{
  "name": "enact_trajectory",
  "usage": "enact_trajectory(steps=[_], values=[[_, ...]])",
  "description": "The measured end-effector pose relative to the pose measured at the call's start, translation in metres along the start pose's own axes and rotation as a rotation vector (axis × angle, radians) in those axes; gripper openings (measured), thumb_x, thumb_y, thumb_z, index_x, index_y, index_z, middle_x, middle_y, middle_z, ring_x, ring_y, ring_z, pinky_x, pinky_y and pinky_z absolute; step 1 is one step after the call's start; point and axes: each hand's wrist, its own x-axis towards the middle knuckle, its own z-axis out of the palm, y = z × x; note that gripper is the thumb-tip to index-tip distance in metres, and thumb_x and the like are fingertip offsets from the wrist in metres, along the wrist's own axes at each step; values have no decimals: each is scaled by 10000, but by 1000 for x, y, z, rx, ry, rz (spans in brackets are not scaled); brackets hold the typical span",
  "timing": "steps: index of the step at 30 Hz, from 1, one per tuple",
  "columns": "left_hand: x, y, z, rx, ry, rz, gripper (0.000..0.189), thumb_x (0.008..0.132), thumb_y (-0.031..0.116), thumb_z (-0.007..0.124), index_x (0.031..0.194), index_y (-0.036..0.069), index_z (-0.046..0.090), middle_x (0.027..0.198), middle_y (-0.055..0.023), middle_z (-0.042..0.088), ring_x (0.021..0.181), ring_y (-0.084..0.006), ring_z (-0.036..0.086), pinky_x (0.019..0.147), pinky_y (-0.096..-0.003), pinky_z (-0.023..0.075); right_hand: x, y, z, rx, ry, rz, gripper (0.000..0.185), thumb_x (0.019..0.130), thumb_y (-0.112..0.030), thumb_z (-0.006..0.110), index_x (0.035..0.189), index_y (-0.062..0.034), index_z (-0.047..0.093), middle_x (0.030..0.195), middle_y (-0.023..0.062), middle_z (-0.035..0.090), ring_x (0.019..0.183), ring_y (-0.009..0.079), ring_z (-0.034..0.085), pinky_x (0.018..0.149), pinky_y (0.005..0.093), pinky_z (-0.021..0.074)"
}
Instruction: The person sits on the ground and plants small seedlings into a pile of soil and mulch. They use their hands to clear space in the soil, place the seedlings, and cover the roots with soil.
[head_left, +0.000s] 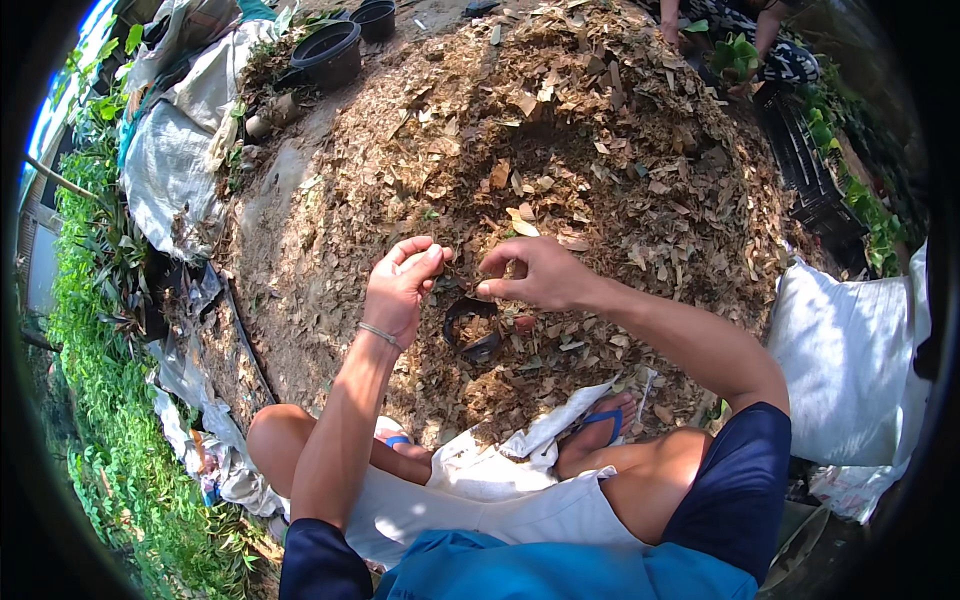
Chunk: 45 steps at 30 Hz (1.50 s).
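My left hand (405, 285) is raised over the ground, its thumb pressed against the curled fingers; a thin brownish bit shows at the fingertips, too small to name. Facing it, my right hand (536, 274) has thumb and fingers curved apart, with nothing visible between them. The hands do not touch. Just below them stands a small black plastic nursery bag (474, 346), partly filled with brown leaf litter. Around it spreads a broad heap of dry leaf litter (570, 165). A yellowish leaf (523, 223) lies just beyond my right hand.
Black plastic pots (328, 56) stand at the upper left. At the upper right another person's hands (765, 34) are by a leafy plant (735, 58), near a black plastic crate (814, 176). A white woven sack (844, 367) lies at the right. Green plants (112, 405) line the left.
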Motion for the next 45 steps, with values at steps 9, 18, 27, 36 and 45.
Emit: enact_trajectory(steps=[9,18,27,36,45], values=[[1,-6,2,-5,-56,39,280,1056,169,699,1300,56,619,1100,-40,743,904,-81,667,721,-223,474,9,-16,30,34,252,-106,323,939,-384,789,1041,-77,772,1073,103,676,1071,281,642,948,465,521],[-3,0,8,151,-197,82,385,1069,200,691,1403,21,624,1171,-1,734,936,-53,648,742,-210,481,9,-21,14,299,193,-212,245,966,-239,785,999,-2,729,968,114,726,866,212,676,788,388,550],[-7,-12,18,397,-94,199,331,998,214,791,1247,5,725,1079,0,750,868,-43,626,706,-198,453,-1,-21,18,-74,276,-186,189,962,-194,749,924,-11,723,795,167,745,701,305,729,656,448,578],[-7,-20,14,255,-165,297,259,960,68,801,1185,-24,713,1065,-49,746,892,-99,669,783,-240,531,-9,-36,14,-78,193,-65,176,950,-189,754,985,-19,720,905,169,750,826,289,725,741,450,581],[-5,-11,13,174,-201,200,131,1010,99,746,1104,14,712,970,-21,722,801,-93,640,741,-237,508,-10,-37,13,68,189,-49,176,948,-186,735,974,-12,728,940,162,759,821,257,719,743,421,578]])
